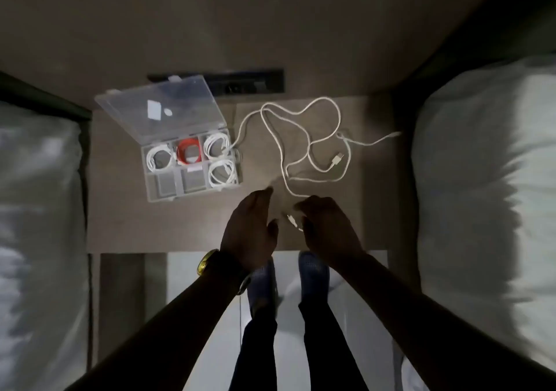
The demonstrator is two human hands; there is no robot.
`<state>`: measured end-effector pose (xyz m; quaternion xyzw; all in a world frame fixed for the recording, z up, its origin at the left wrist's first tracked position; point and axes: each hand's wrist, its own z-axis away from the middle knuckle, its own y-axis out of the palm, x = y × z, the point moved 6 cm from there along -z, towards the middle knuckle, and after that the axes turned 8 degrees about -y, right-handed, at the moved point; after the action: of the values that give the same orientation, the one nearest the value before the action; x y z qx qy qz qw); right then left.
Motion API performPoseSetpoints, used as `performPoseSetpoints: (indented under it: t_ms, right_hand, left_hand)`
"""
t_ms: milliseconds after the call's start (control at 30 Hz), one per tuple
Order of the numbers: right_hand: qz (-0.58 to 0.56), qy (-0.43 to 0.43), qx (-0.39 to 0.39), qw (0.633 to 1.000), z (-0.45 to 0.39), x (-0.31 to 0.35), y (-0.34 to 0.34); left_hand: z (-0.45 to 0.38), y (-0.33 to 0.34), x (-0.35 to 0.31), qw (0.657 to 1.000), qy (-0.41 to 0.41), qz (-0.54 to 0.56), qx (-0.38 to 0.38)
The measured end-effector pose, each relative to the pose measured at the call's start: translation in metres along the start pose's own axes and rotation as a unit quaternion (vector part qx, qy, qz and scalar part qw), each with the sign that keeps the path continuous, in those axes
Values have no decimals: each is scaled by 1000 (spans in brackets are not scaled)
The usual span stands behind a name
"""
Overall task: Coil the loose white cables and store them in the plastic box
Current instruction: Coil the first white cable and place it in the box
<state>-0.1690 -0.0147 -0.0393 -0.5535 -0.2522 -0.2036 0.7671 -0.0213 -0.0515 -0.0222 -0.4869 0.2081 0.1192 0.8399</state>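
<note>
Your right hand (326, 228) is curled over the near end of a loose white cable (301, 138), fingers bent inward around it, with a small white plug (291, 219) showing just beside the thumb side of the palm. How tightly the fingers close on the cable is hidden by the back of the hand and the dim light, so the pinch itself cannot be told. Your left hand (251, 228) hovers just beside the right, fingers extended and slightly spread, holding nothing; its fingertips are blurred near a faint strand of cable. A gold-cased wristwatch with a dark strap (209, 262) sits on the left wrist.

The loose white cable sprawls in tangled loops across the brown wooden tabletop (120, 210), running from your right hand toward the far edge, with a USB connector (337, 159) lying in the middle of the tangle.

The clear plastic compartment box (164, 193) rests on the left part of the tabletop, its transparent lid (162, 113) tilted open behind it. Three compartments hold coiled white cables (158, 158), one holds a coiled orange cable (189, 150), and two near compartments look empty.
</note>
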Motion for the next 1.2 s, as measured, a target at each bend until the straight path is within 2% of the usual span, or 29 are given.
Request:
performPoseSetpoints:
  t_ms: [33,200,333,500,600,633,667,700,733,767,800,833,867,900,967,1033,1067,1100,1133,1167,1200]
  right_hand:
    - [2,-8,35,999,-2,-9,17]
    - [107,-70,110,986,-9,-47,55]
    - [156,-122,150,969,-19,-61,62]
    - [137,-161,135,968,-20,-60,50]
    - [111,-182,103,972,-18,-51,36]
    - [99,-175,97,975,-18,-48,31]
    - [80,-160,87,980,-18,-47,26]
    - [55,-145,71,985,-19,-48,22]
    - [28,-129,54,990,-20,-48,18]
    - [-4,-123,36,992,-20,-46,15]
    - [-31,-122,22,992,-20,-43,11]
    - [-54,-132,5,990,-20,-38,9]
    - [-74,-134,-5,988,-19,-32,9]
    - [-92,-126,-9,988,-19,-27,10]
    - [-131,-94,-6,987,-20,-21,13]
    - [-166,-75,-18,983,-23,-18,13]
    - [-179,-78,-30,980,-24,-15,11]
    - [-184,-90,-43,978,-25,-10,7]
    - [-183,-108,-54,976,-24,-4,2]
    - [-179,-128,-66,973,-23,1,-4]
    - [-173,-147,-82,970,-21,5,-10]
  left_hand:
    - [-4,11,4,1000,-3,-3,4]
    - [-20,53,23,999,-20,-7,31]
    - [-32,70,22,998,26,-14,53]
    - [-38,86,7,992,77,-38,95]
    - [-35,99,0,986,33,-52,153]
    - [-33,98,-3,985,-11,-19,169]
    - [-32,96,-3,978,-76,61,184]
    - [-28,92,-2,945,-164,194,205]
    - [-21,87,-4,872,-243,358,227]
    - [-14,79,-11,775,-280,509,249]
    - [-8,66,-21,681,-274,627,262]
    - [-6,49,-31,602,-247,713,262]
    - [-4,29,-39,543,-207,773,255]
    - [-5,7,-44,509,-163,811,237]
    - [-10,-33,-46,481,-82,855,178]
    - [-20,-65,-39,479,-15,870,116]
    - [-26,-75,-33,491,3,867,86]
    - [-33,-83,-25,516,9,855,51]
    - [-39,-86,-18,558,3,830,13]
    - [-44,-87,-11,620,-6,784,-29]
    - [-48,-85,-6,705,-20,705,-77]
